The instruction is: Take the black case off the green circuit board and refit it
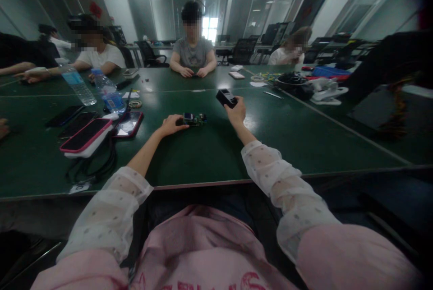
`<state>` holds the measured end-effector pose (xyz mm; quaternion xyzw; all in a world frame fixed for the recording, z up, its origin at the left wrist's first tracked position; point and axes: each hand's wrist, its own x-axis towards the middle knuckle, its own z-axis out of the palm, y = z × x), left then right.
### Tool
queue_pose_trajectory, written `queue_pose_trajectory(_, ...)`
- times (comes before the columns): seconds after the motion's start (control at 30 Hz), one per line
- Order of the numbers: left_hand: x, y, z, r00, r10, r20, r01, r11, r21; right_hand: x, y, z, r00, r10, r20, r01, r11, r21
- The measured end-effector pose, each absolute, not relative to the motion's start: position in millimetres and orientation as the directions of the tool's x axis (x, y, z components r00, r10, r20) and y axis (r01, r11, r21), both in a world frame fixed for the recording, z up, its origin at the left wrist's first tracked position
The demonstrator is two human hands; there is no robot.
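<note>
My left hand point(172, 125) rests low over the green table point(203, 159), thumb and fingers closed on the left end of a small circuit board point(196, 121). The board carries a little dark screen and several parts at its right end. To the right and slightly farther off, my right hand point(237, 110) grips a small black plastic case point(225, 97) with a grey panel on its top face, tilted and held above the table. The case and the board are apart from each other.
On the left lie a pink-edged phone point(89, 134), another phone point(129, 124), cables point(98, 166) and two water bottles point(77, 82) point(108, 94). A person point(192, 51) sits opposite, hands on the table. Toward the right are a black cable bundle point(292, 83) and a white device point(326, 91).
</note>
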<state>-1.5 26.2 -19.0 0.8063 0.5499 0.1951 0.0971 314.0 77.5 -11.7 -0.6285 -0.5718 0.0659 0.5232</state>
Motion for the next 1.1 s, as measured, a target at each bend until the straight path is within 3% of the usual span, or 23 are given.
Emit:
queue_pose_trajectory(0.27, -0.8, 25.5, -18.2, 0.327, 0.920, 0.215, 0.841, -0.388, 0.377, 314.5, 73.7, -26.8, 0.310, 0.852, 0.422, 0.812, -0.006, -0.583)
queue_pose_trajectory(0.7, -2.2, 28.2, -20.7, 0.316, 0.927, 0.203, 0.853, -0.371, 0.368, 301.6, 61.4, -8.0, 0.408, 0.740, 0.536, 0.747, 0.067, -0.661)
queue_pose_trajectory(0.93, -0.7, 26.5, -19.7, 0.317, 0.925, 0.210, 0.852, -0.375, 0.366, 306.6, 65.6, -17.8, 0.268, 0.795, 0.545, 0.831, 0.095, -0.548)
queue_pose_trajectory(1.1, -1.5, 27.1, -21.3, 0.320, 0.921, 0.221, 0.850, -0.382, 0.363, 313.6, 71.7, -27.4, 0.271, 0.836, 0.478, 0.839, 0.039, -0.543)
